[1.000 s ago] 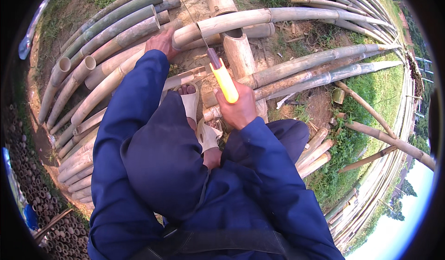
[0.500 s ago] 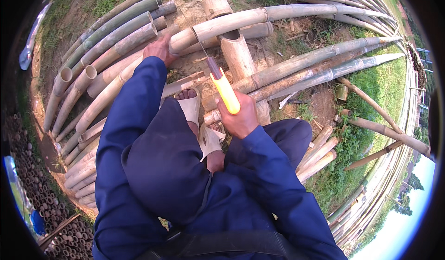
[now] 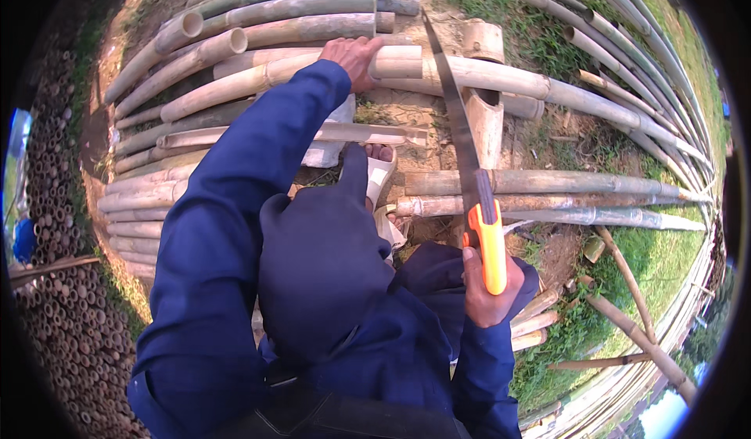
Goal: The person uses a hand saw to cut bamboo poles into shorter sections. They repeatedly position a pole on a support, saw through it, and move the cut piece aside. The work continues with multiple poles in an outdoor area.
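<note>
A long pale bamboo pole (image 3: 512,78) lies crosswise in front of me, over a thicker bamboo piece (image 3: 485,122) with an opening in it. My left hand (image 3: 352,60) is closed round the pole's left end. In my right hand (image 3: 491,286) is a handsaw (image 3: 489,240) with an orange-yellow and dark handle, fingers wrapped round the grip. Its long dark blade points away from me and passes over the pole, to the right of my left hand. Whether the teeth touch the pole, I cannot tell. A line shows across the pole just left of the blade.
Cut bamboo lengths (image 3: 313,28) are stacked to the left. A split bamboo strip (image 3: 368,133) lies near my sandalled foot (image 3: 379,175). More poles (image 3: 540,182) stretch right, beside leaning bamboo props (image 3: 626,322). Many bamboo ends (image 3: 86,337) are piled at lower left.
My right hand has drawn the saw back toward me and to the right, so more blade shows. The view has turned, shifting the pole and my left hand rightward in the picture.
</note>
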A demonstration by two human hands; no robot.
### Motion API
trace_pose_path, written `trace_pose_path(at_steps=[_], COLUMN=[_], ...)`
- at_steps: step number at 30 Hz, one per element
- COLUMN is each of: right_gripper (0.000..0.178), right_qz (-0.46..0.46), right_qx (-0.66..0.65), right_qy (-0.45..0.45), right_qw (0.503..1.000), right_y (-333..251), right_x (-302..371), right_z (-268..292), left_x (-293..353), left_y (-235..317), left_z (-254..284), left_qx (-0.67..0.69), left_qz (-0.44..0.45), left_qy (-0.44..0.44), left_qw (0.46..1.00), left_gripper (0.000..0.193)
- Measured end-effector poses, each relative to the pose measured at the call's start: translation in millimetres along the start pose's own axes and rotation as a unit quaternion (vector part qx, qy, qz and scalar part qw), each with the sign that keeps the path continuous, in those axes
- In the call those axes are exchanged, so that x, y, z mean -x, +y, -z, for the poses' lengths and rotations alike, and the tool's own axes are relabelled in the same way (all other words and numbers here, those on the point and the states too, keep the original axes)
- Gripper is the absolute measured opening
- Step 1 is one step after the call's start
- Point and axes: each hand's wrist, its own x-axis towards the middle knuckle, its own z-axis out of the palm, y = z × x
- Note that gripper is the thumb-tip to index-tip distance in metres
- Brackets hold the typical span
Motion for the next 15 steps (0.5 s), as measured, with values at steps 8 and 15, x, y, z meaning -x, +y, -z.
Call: trace_pose_path(at_steps=[8, 15], right_gripper=[0.011, 0.013], right_qz=[0.03, 0.068], right_qx=[-0.088, -0.12], right_qy=[0.084, 0.108], right_qw=[0.992, 0.985], right_y=[4, 18], right_x=[37, 53], right_z=[8, 28], left_x=[73, 242], left_y=[-34, -84], left_z=[87, 170], left_qx=[-0.028, -0.08], left_qz=[0.018, 0.001], left_qy=[-0.015, -0.053], left_qw=[0.999, 0.995], left_gripper=[0.065, 0.066])
